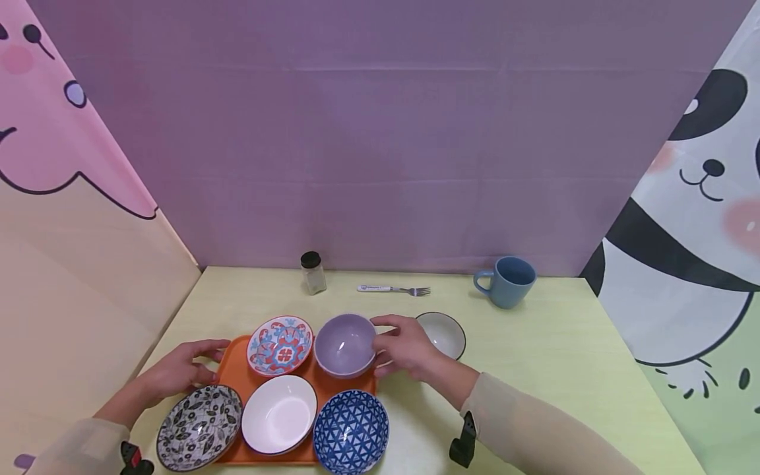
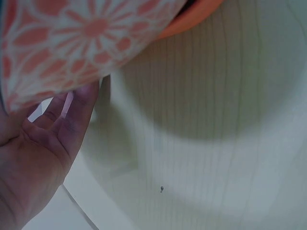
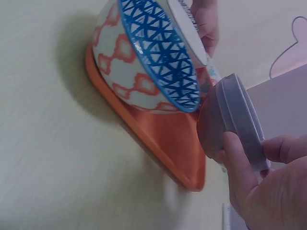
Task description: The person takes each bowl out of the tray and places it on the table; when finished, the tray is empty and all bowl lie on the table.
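My right hand (image 1: 406, 346) grips the right side of a purple bowl (image 1: 346, 346) over the back right of an orange tray (image 1: 234, 363). In the right wrist view, thumb and fingers hold the tilted purple bowl (image 3: 232, 115) near its rim. At the tray's left edge is my left hand (image 1: 181, 369), fingers extended; whether they touch the tray cannot be told. In front of that hand sits a black-and-white floral bowl (image 1: 200, 427), orange-patterned outside. A red-and-blue patterned bowl (image 1: 280, 346), a white bowl (image 1: 279, 414) and a blue triangle-patterned bowl (image 1: 351, 432) complete the group.
A small white dark-rimmed bowl (image 1: 442, 334) sits right of the tray, partly behind my right hand. Farther back are a black-lidded jar (image 1: 313, 273), a fork (image 1: 394, 289) and a blue mug (image 1: 510, 282). A purple backdrop (image 1: 392, 145) rises behind the table.
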A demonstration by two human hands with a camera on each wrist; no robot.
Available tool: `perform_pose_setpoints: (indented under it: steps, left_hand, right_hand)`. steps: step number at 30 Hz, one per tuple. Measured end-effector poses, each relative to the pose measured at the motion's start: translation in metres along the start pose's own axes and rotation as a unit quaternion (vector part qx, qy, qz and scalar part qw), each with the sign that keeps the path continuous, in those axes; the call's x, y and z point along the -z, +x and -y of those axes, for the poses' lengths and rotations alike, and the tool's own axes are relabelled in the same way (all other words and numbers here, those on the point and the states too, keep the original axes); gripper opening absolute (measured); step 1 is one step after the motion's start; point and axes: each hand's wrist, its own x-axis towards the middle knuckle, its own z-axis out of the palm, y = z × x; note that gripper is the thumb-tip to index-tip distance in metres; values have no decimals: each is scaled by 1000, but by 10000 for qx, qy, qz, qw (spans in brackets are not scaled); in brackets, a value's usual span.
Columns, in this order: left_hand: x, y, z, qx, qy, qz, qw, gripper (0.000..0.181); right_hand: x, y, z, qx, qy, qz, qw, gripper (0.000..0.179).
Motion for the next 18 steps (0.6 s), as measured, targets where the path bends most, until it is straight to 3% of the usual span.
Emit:
perform_pose_setpoints:
  steps: [8,18]
  left_hand:
    - [0,2,2,26,29,-14,10000,71]
    - [0,0,-1,-6,45,-1,10000,70]
  right_hand:
    - [25,-14,16,90,193,20,9998,56]
    - [72,-36,35,178,178,-308,9992,55]
